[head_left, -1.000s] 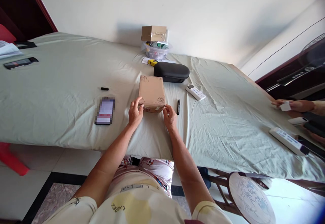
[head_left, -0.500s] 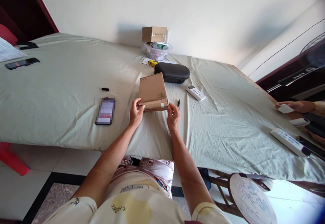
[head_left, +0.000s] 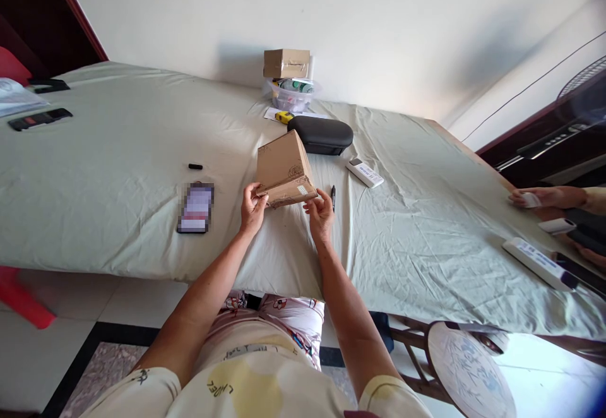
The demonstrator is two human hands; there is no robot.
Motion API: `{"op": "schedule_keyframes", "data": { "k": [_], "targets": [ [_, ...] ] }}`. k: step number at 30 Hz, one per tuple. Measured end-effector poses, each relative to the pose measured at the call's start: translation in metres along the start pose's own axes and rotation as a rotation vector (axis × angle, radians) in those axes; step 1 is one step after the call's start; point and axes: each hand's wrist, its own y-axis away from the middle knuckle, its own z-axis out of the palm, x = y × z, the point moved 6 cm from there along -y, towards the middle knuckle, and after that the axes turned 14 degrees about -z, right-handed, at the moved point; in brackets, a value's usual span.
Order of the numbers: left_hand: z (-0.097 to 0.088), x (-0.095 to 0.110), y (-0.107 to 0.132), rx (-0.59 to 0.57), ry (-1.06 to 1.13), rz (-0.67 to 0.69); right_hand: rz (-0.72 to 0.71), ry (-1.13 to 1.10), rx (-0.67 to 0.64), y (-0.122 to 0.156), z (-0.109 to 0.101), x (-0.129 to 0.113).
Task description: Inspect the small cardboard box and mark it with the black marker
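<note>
A brown cardboard box (head_left: 281, 164) with dark line drawings and a small white patch is tilted over the cloth in front of me. At its near left corner, the fingers and thumb of my left hand (head_left: 252, 209) are closed on it. My right hand (head_left: 320, 216) is at the near right corner, thumb below and index finger beside the edge, in a light hold. Just right of that hand lies a black marker pen (head_left: 333, 198). The black zip case (head_left: 322, 135) is right behind the box.
A phone (head_left: 196, 208) and black cap (head_left: 195, 167) lie left. A white device (head_left: 364, 173) lies right. Behind are a yellow tape measure (head_left: 284, 117) and a plastic tub (head_left: 291, 97) under another box (head_left: 286, 63). Another person's hand (head_left: 552, 197) holds something white at far right.
The box has turned and tilted, showing more of its right side. My right hand has shifted slightly, its fingers now looser at the corner. The other person's hand moved a little left.
</note>
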Motion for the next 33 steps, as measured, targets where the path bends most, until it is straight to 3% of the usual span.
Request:
{"op": "schedule_keyframes", "data": {
  "k": [13,19,22,27,33],
  "targets": [
    [0.008,0.000,0.005,-0.057,0.120,-0.121,0.062,-0.010,-0.105,0.011,0.019,-0.001],
    [0.013,0.000,0.007,-0.094,0.213,-0.220,0.101,0.121,-0.353,0.018,0.034,-0.004],
    [0.009,0.001,0.006,-0.079,0.225,-0.233,0.080,0.162,-0.387,0.018,0.036,-0.007],
    [0.002,0.005,0.002,-0.049,0.153,-0.184,0.052,0.181,-0.328,0.015,0.029,-0.007],
    [-0.007,0.009,-0.005,0.001,0.041,-0.065,-0.054,0.060,-0.112,0.006,0.013,-0.007]
  ]
}}
